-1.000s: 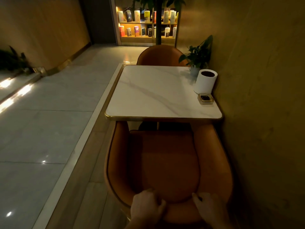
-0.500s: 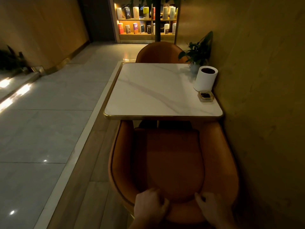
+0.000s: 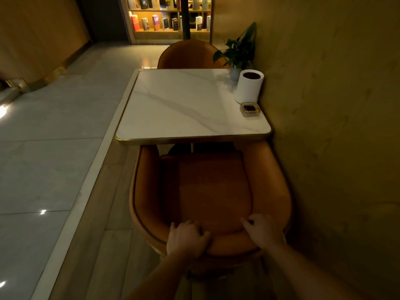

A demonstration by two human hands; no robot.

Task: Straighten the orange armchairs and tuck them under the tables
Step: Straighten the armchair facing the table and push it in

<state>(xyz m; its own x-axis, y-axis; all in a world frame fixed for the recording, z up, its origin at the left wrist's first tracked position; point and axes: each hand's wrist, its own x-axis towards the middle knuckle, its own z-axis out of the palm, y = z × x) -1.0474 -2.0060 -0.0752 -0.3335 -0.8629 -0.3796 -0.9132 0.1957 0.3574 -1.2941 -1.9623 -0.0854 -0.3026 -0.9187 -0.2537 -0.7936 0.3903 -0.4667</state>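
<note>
An orange armchair (image 3: 212, 191) stands in front of me, facing a white marble table (image 3: 188, 107) with a gold rim. The tips of its arms sit just under the table's near edge. My left hand (image 3: 187, 239) grips the top of the backrest at its left, fingers curled over the rim. My right hand (image 3: 262, 231) grips the same rim at its right. A second orange armchair (image 3: 189, 55) stands at the far side of the table, its seat hidden behind the tabletop.
A white cylinder (image 3: 249, 87), a small square dish (image 3: 250, 108) and a potted plant (image 3: 239, 53) stand on the table beside the wall (image 3: 335, 126) at the right. Pale tiled floor (image 3: 49, 131) stretches to the left. A lit bookshelf (image 3: 168, 18) fills the back.
The view has drawn back and tilted down, so my forearms now show. The chair sits slightly further right, close to the wall. Both hands keep their grip on the backrest.
</note>
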